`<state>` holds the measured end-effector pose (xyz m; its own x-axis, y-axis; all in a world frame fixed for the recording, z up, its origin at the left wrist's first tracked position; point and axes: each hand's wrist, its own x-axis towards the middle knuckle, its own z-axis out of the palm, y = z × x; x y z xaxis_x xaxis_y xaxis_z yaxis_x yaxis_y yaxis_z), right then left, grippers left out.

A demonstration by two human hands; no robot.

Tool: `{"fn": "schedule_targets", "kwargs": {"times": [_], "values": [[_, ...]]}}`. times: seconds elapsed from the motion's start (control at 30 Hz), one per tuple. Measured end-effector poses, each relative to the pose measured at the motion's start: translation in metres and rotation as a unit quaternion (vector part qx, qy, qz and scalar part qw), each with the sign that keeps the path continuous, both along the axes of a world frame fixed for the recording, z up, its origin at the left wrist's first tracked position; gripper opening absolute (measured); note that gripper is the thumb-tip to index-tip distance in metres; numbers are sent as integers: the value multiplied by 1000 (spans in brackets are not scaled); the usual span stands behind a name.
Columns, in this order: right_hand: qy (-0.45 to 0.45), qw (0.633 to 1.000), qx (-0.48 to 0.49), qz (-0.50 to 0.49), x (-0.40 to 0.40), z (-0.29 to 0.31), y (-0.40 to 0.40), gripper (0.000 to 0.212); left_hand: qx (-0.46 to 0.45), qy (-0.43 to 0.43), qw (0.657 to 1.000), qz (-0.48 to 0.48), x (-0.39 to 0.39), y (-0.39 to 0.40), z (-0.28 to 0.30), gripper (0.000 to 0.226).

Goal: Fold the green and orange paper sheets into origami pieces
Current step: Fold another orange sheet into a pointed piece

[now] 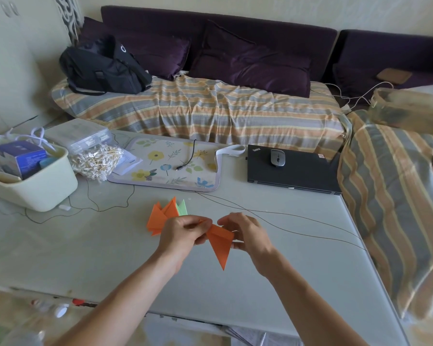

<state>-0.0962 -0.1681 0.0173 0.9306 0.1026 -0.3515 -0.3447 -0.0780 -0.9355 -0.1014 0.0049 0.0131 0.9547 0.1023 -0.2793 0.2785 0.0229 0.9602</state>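
While your left hand (183,232) and right hand (245,233) pinch the orange piece (219,242) above the desk (273,270) near its front edge, likely steadying a crease, folded pieces (164,217) wait just behind.

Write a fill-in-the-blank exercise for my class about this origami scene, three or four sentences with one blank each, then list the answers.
1. Both hands, the left hand and the right hand, hold a folded paper piece whose colour is ____.
2. Behind the left hand, among the finished folded pieces on the table, one piece is ____ in colour.
3. The grey mouse rests on top of the closed black ____.
4. The black backpack lies on the ____.

Answers: orange; green; laptop; sofa
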Motion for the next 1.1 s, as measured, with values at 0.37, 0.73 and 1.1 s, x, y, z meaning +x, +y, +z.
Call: {"fn": "schedule_targets", "kwargs": {"times": [0.37, 0.73, 1.1], "values": [[-85, 988, -129, 23, -2, -3, 7, 18, -41, 36, 998, 16, 0, -3, -3, 14], [-113, 978, -168, 43, -5, -4, 11, 12, -12, 78, 997, -1, -1, -3, -2, 8], [-108, 974, -196, 40, -2, -4, 8, 13, -3, 58, 997, 43, 1, -3, 4, 7]]}}
